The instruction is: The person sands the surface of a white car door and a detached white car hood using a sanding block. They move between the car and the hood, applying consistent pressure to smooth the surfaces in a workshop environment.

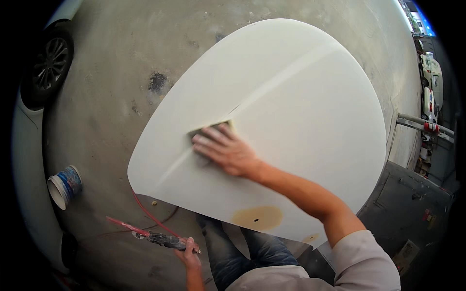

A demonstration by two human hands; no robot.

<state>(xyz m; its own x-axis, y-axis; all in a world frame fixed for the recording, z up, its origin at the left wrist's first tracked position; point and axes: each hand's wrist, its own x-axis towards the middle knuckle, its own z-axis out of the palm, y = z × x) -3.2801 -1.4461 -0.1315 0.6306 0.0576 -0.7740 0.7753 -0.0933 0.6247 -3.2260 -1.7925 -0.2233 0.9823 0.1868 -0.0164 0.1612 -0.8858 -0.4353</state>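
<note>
A large white car hood panel lies before me, with a pale ridge across it and a thin dark mark beside the ridge. My right hand presses a flat, dark olive sanding block onto the panel left of its middle; the fingers are slightly blurred. Low on the left, clear of the panel, my left hand is closed round the dark body of an air blow gun with a long red nozzle. A red hose runs down from the panel's edge toward it. Near me, a yellowish patch shows on the panel.
A white and blue bucket lies tipped on the grey concrete floor. At the far left is a car with a dark wheel. To the right are a metal rail, a dark panel and parked vehicles.
</note>
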